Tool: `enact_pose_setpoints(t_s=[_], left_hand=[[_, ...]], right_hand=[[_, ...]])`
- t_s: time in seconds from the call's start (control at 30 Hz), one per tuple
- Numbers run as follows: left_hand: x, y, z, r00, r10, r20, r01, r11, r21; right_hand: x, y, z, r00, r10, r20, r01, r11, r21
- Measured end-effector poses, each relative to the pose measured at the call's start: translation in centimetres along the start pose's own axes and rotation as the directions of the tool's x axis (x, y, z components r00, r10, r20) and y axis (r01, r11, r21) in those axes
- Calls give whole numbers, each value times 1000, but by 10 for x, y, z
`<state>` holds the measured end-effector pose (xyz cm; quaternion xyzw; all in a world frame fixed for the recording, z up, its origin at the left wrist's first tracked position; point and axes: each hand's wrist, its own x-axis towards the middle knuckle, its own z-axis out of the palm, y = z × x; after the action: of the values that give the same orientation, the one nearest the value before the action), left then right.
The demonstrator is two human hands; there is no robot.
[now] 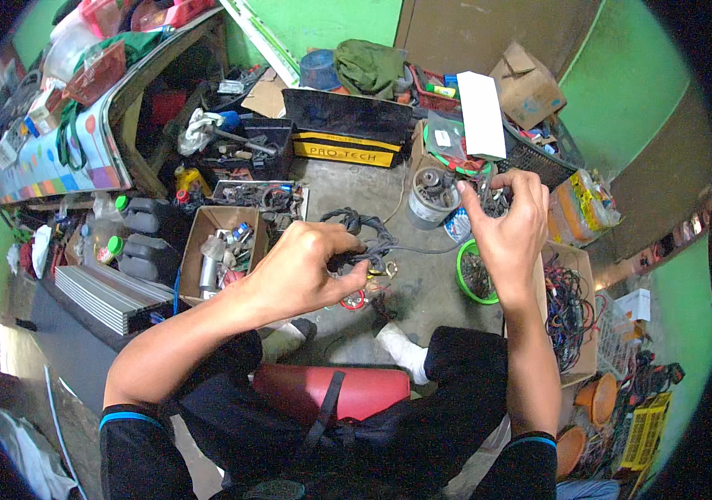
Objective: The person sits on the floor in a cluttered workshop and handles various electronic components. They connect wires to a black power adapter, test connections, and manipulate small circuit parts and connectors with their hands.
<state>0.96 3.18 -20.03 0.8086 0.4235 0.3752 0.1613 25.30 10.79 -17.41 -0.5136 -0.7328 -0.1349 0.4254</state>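
1. Left hand (306, 271) is curled tight round a black wire harness (364, 237), held up over the concrete floor (423, 292) in the middle.
2. Right hand (510, 221) has its fingers pinched on the harness's far right end; can't tell what exactly is between them.
3. Green bowl (466, 279) just below the right hand, dark bits inside.
4. Cardboard box (216, 250) on the left: metal parts and small bottles.
5. Right-side box (569, 304) is stuffed with coloured wires.
6. Grey tub (433, 198), far middle, with a round metal part inside.
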Motion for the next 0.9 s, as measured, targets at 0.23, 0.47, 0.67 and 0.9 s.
enact_pose_setpoints(t_s=[0.23, 0.47, 0.67, 0.9], left_hand=[[2, 4, -4, 997, -3, -80, 2, 1000, -6], [-1, 3, -5, 987, -30, -158, 28, 1000, -14], [0, 3, -6, 983, -23, -180, 20, 1000, -20], [0, 2, -6, 980, -17, -197, 16, 1000, -8]], right_hand=[[-7, -33, -18, 894, -391, -217, 429, 888, 164], [-14, -38, -3, 988, -155, -7, 148, 924, 353], [-15, -44, -13, 884, -445, 144, 328, 808, 489], [-17, -41, -8, 873, -417, 253, 206, 785, 584]])
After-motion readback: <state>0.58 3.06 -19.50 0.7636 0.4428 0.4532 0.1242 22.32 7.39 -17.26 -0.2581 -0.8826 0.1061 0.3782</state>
